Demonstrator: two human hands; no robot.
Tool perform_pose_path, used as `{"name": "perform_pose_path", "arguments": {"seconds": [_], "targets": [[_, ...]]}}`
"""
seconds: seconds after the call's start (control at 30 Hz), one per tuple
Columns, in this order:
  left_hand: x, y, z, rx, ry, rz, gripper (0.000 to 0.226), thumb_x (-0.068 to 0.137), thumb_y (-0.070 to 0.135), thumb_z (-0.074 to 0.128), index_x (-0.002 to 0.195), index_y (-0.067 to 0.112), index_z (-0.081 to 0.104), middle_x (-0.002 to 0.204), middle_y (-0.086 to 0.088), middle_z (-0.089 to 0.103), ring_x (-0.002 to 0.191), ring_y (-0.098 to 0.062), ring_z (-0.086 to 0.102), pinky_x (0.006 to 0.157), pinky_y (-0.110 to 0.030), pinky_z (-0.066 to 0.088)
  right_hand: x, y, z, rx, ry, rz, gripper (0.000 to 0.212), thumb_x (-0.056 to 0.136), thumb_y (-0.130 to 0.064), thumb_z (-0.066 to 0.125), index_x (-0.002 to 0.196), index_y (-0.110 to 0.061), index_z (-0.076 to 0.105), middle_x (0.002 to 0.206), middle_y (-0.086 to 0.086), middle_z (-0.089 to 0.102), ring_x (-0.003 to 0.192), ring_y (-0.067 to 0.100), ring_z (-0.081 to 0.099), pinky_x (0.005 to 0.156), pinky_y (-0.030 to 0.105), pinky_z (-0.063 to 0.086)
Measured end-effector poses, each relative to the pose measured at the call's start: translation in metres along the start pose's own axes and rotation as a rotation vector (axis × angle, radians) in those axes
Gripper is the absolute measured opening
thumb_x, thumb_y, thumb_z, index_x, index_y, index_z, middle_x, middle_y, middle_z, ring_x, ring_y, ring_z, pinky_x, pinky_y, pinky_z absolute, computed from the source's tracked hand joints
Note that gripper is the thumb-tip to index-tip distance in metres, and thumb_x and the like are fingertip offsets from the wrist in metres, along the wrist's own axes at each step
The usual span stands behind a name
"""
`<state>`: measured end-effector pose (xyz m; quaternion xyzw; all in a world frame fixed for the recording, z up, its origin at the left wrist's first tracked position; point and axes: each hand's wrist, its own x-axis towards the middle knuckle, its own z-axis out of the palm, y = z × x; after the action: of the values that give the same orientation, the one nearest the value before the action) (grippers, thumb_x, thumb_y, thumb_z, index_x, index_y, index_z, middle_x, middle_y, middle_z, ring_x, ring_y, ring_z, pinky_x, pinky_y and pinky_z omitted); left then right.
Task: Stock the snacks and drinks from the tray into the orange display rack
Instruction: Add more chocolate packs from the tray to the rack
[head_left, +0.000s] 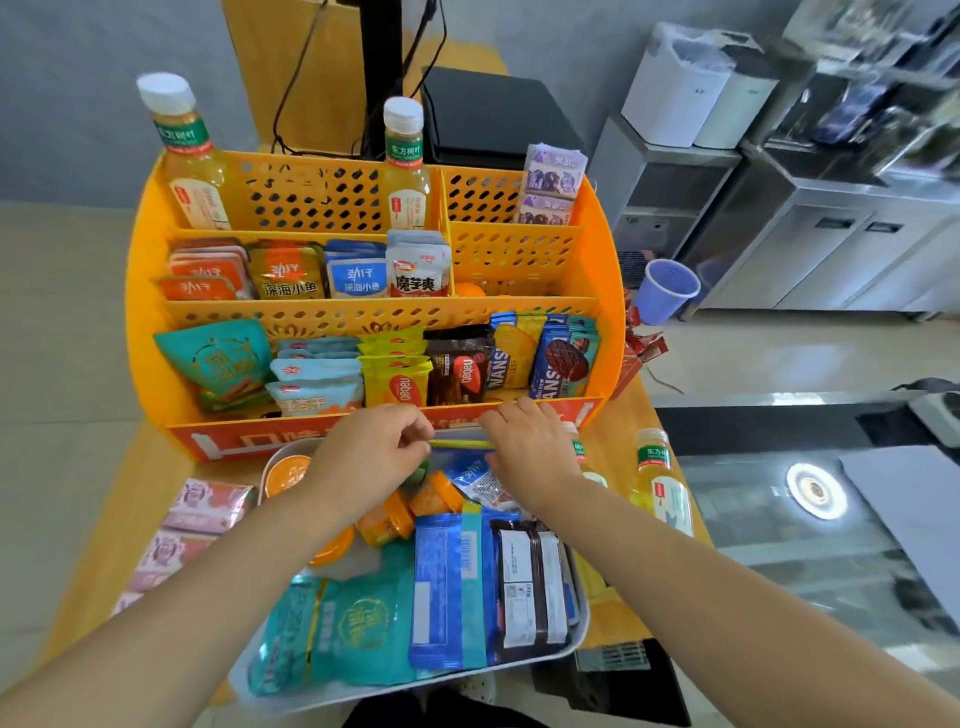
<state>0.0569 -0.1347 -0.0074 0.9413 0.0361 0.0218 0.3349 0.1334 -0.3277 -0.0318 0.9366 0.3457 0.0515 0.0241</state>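
Orange display rack (587, 244) of matt moulded plastic, walls perforated with holes. Tray (581, 613) of smooth pale material with a soft sheen, metal or plastic not clear. Snack packets in glossy printed foil or film: teal pouch (358, 629), blue packet (449, 587), dark packet (530, 587) with white paper-like label. Bottles (665, 488) of clear glossy plastic, white caps, printed wraps. Zip bag (462, 447) of thin transparent film, pinched by left hand (376, 449) and right hand (527, 447). Tabletop (109, 525) of smooth wood-look surface. Purple cup (665, 291) of matt plastic. Cabinets (831, 244) of brushed, reflective metal.
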Motion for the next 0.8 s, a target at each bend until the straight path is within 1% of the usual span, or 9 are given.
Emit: {"name": "perform_pose_path", "arguments": {"seconds": [0.1,0.17,0.23,0.3,0.43,0.57,0.67,0.73,0.8], "targets": [[-0.011,0.000,0.010,0.058,-0.278,0.120,0.020,0.077,0.041,0.071,0.095,0.038,0.063,0.089,0.020,0.059,0.084,0.003,0.052,0.069,-0.023,0.043,-0.004,0.006,0.002,0.043,-0.053,0.005,0.016,0.088,-0.026,0.062,0.101,-0.019,0.068,0.096,0.002,0.063,0.095,0.024,0.055,0.079,0.035,0.039],[-0.019,0.000,0.021,0.191,-0.427,0.228,0.044,0.073,0.053,0.070,0.112,0.035,0.062,0.103,0.018,0.058,0.099,-0.004,0.045,0.083,-0.028,0.042,-0.008,0.011,0.001,0.187,-0.049,0.098,0.015,0.090,-0.027,0.058,0.095,-0.017,0.067,0.092,0.001,0.061,0.089,0.023,0.057,0.072,0.032,0.045],[-0.025,-0.001,0.031,0.272,-0.470,0.280,0.065,0.070,0.057,0.071,0.127,0.032,0.054,0.115,0.015,0.057,0.109,-0.010,0.042,0.094,-0.031,0.038,-0.010,0.014,-0.003,0.376,-0.042,0.236,0.013,0.091,-0.026,0.058,0.093,-0.016,0.066,0.088,0.000,0.061,0.080,0.021,0.058,0.065,0.033,0.050],[-0.029,-0.001,0.039,0.301,-0.432,0.306,0.071,0.068,0.050,0.073,0.132,0.032,0.049,0.118,0.013,0.055,0.109,-0.011,0.040,0.096,-0.031,0.036,-0.012,0.018,-0.006,0.577,-0.046,0.378,0.010,0.091,-0.026,0.061,0.084,-0.020,0.063,0.073,-0.002,0.060,0.066,0.018,0.057,0.054,0.030,0.044],[-0.027,-0.005,0.040,0.259,-0.428,0.289,0.053,0.070,0.036,0.074,0.119,0.030,0.055,0.103,0.012,0.048,0.098,-0.011,0.035,0.080,-0.025,0.030,-0.017,0.020,-0.011,0.835,-0.062,0.533,0.013,0.090,-0.025,0.064,0.077,-0.023,0.060,0.063,-0.002,0.060,0.045,0.007,0.054,0.044,0.028,0.042],[-0.018,-0.007,0.022,0.090,-0.483,0.214,0.027,0.071,0.028,0.078,0.088,0.019,0.059,0.088,0.006,0.045,0.088,-0.013,0.036,0.068,-0.023,0.032,-0.022,0.015,-0.014,1.090,-0.043,0.612,0.014,0.088,-0.022,0.067,0.077,-0.016,0.062,0.076,0.015,0.066,0.065,0.029,0.068,0.055,0.046,0.057],[-0.012,-0.010,-0.003,-0.049,-0.503,0.155,0.022,0.071,0.015,0.078,0.083,0.020,0.060,0.089,0.001,0.053,0.084,-0.018,0.048,0.071,-0.029,0.042,-0.025,0.010,-0.019,1.125,-0.011,0.610,0.014,0.087,-0.021,0.070,0.075,-0.016,0.063,0.071,0.006,0.066,0.062,0.022,0.064,0.059,0.044,0.053],[-0.010,-0.014,-0.022,-0.285,-0.508,0.079,0.027,0.073,0.003,0.075,0.078,0.027,0.063,0.092,-0.001,0.065,0.087,-0.021,0.061,0.073,-0.037,0.051,-0.027,0.004,-0.022,1.171,-0.017,0.593,0.008,0.087,-0.020,0.070,0.082,-0.014,0.067,0.082,0.013,0.071,0.074,0.030,0.069,0.067,0.049,0.056],[-0.009,-0.019,-0.036,-0.572,-0.514,-0.029,0.032,0.079,-0.007,0.070,0.076,0.024,0.063,0.101,-0.005,0.071,0.099,-0.025,0.067,0.072,-0.042,0.054,-0.029,-0.002,-0.026,1.216,-0.008,0.568,0.007,0.086,-0.019,0.070,0.084,-0.013,0.067,0.083,0.015,0.070,0.071,0.029,0.068,0.065,0.045,0.056]]}}
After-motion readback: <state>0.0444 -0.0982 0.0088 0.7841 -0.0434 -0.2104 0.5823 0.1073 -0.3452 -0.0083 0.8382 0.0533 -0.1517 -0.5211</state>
